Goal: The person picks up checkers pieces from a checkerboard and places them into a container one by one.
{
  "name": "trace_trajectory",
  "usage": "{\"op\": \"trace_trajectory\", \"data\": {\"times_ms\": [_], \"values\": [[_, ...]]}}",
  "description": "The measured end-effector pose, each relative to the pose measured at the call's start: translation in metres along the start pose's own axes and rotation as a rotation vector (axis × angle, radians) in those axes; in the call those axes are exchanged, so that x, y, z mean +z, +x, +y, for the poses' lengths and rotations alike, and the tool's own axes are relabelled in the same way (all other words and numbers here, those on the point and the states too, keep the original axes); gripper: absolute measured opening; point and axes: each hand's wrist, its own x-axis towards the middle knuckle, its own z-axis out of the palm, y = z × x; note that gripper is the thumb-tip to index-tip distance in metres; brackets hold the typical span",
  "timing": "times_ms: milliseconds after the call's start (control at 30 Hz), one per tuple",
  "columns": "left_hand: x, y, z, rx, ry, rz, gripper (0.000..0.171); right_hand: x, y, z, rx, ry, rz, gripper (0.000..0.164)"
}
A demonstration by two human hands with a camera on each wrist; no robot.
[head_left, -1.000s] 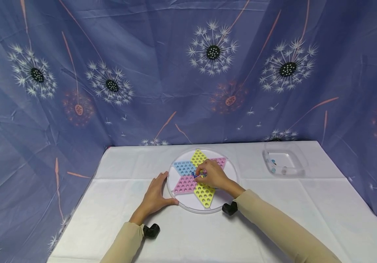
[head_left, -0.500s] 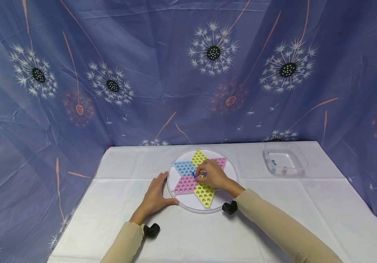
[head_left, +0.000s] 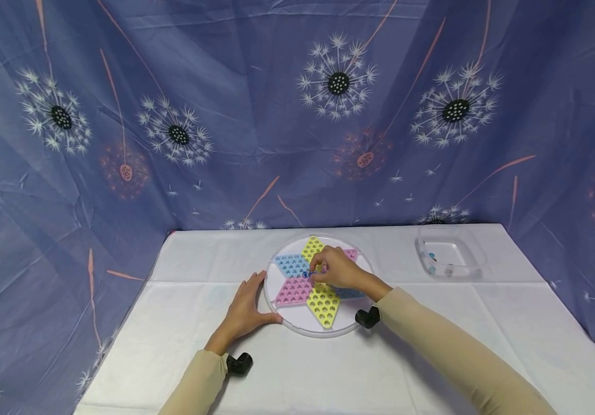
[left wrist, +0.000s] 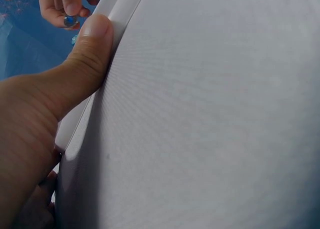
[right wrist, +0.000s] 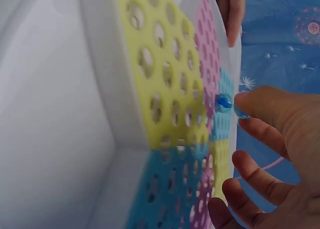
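Observation:
A round white Chinese checkers board (head_left: pixel 287 325) with a yellow, pink and blue star of holes lies on the table. My left hand (head_left: pixel 245 305) rests against its left rim, thumb and straight fingers spread; in the left wrist view the thumb (left wrist: pixel 90 54) lies along the edge. Over the star's middle, my right hand (head_left: pixel 340 268) pinches a clear blue marble (right wrist: pixel 242 112) between thumb and forefinger. Another blue marble (right wrist: pixel 223 103) sits on the board just beside it, also visible in the head view as a small blue marble (head_left: pixel 305 275).
A clear plastic box (head_left: pixel 476 262) with several marbles stands at the table's back right. White cloth (head_left: pixel 297 374) covers the table. A blue dandelion-print curtain (head_left: pixel 256 115) hangs behind and at both sides.
My right hand has risen slightly and shifted a little right, uncovering more of the board's blue lower-right point. The left hand stays in place on the rim.

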Motion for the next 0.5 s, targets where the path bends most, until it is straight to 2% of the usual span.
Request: {"op": "trace_trajectory", "data": {"times_ms": [500], "values": [[-0.001,0.001,0.001,-0.003,0.0,-0.004,0.122,-0.016,0.01,-0.002,-0.087,0.09,0.103,0.018]]}}
